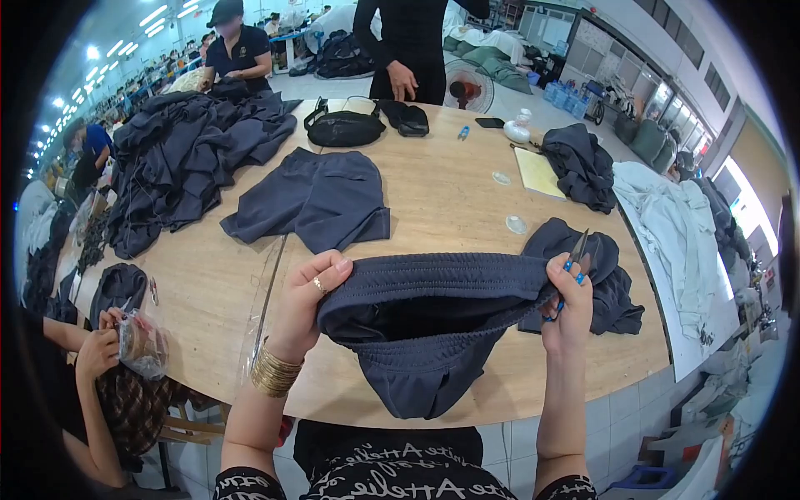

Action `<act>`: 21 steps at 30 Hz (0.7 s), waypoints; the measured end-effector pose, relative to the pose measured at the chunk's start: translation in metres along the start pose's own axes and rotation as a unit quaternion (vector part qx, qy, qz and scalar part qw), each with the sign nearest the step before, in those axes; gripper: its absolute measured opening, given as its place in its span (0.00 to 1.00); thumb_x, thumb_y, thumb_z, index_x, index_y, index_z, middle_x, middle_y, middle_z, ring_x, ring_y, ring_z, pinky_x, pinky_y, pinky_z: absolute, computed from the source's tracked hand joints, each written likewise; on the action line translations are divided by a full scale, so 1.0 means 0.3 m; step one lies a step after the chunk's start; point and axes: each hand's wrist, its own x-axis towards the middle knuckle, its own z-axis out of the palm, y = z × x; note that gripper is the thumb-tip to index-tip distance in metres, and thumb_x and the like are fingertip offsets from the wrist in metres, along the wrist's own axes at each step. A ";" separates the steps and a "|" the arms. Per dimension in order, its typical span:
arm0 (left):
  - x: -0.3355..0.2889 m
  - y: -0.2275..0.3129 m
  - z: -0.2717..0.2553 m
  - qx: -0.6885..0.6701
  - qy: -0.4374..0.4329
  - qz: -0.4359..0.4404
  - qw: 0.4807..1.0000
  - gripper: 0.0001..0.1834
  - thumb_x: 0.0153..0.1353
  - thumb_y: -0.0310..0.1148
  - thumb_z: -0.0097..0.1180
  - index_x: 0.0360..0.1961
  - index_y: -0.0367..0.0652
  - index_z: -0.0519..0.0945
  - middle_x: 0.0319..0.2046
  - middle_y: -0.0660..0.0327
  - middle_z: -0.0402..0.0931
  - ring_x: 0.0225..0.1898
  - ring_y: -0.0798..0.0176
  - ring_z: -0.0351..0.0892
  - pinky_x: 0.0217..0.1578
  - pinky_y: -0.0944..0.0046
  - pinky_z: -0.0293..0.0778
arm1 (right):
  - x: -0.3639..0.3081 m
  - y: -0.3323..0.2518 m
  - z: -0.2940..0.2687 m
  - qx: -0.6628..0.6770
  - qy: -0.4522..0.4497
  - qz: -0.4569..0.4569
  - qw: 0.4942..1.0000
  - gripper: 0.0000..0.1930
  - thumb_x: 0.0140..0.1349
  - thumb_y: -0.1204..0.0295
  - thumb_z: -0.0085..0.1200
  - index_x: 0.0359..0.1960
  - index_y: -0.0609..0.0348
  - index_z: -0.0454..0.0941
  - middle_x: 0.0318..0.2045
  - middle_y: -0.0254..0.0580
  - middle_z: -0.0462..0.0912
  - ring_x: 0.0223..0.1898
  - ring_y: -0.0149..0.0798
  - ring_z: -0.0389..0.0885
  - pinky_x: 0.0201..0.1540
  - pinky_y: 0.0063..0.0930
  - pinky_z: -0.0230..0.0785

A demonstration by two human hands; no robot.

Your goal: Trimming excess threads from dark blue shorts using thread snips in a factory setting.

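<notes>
Between my two hands a pair of dark navy shorts (pixel 433 354) hangs by its elastic waistband, stretched wide so that the opening faces me. My left hand (pixel 310 292) pinches the left end of the band, thumb on top. At the right end, my right hand (pixel 569 300) grips the band and also keeps a pair of blue-handled scissors (pixel 578 254) in its fingers, blades pointing up. Another pair of dark shorts (pixel 321 196) lies flat on the table beyond my left hand. Crumpled dark garments (pixel 612 283) lie beside my right hand.
A large heap of dark garments (pixel 187 150) covers the table's far left. Along the far edge lie a black waist bag (pixel 343 125), a phone (pixel 490 123) and a white jar (pixel 517 129). A yellow pad (pixel 539 172) is at right. A co-worker's hands (pixel 104 342) hold a plastic bag at left.
</notes>
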 end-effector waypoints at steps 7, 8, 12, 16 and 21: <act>0.008 0.030 0.004 0.083 -0.118 -0.078 0.986 0.10 0.57 0.26 0.58 0.40 0.39 0.76 0.36 0.66 0.79 0.37 0.77 0.75 0.41 0.75 0.70 | 0.013 -0.028 0.013 -0.009 0.028 -0.015 0.999 0.05 0.55 0.75 0.57 0.25 0.56 0.73 0.16 0.24 0.69 0.12 0.16 0.59 0.13 0.11 0.47; 0.004 0.037 0.011 0.073 -0.140 -0.086 0.984 0.10 0.57 0.26 0.58 0.41 0.38 0.76 0.36 0.66 0.79 0.37 0.77 0.75 0.41 0.75 0.70 | 0.012 -0.047 0.000 -0.017 -0.003 -0.005 1.000 0.05 0.53 0.76 0.59 0.25 0.56 0.73 0.16 0.24 0.69 0.12 0.16 0.60 0.13 0.11 0.47; 0.014 0.046 0.072 0.127 -0.125 -0.066 0.982 0.10 0.56 0.28 0.60 0.39 0.37 0.78 0.34 0.65 0.79 0.36 0.77 0.74 0.39 0.75 0.70 | 0.015 -0.075 0.004 -0.338 -0.149 -0.104 0.924 0.16 0.48 0.70 0.66 0.38 0.62 0.78 0.25 0.28 0.74 0.26 0.20 0.66 0.30 0.14 0.57; 0.068 0.018 0.165 0.266 -0.138 -0.004 0.954 0.10 0.57 0.31 0.60 0.36 0.35 0.79 0.30 0.67 0.78 0.33 0.78 0.72 0.35 0.75 0.68 | 0.026 -0.025 0.123 -0.288 -0.314 0.037 0.904 0.35 0.45 0.66 0.69 0.57 0.61 0.70 0.40 0.31 0.77 0.37 0.23 0.68 0.40 0.17 0.61; 0.098 0.000 0.144 0.390 -0.181 -0.022 0.903 0.22 0.52 0.31 0.66 0.46 0.36 0.73 0.30 0.67 0.76 0.33 0.76 0.72 0.35 0.74 0.68 | 0.025 0.065 0.082 -0.188 -0.282 0.175 0.924 0.12 0.53 0.67 0.64 0.33 0.62 0.78 0.21 0.27 0.75 0.21 0.19 0.64 0.25 0.14 0.56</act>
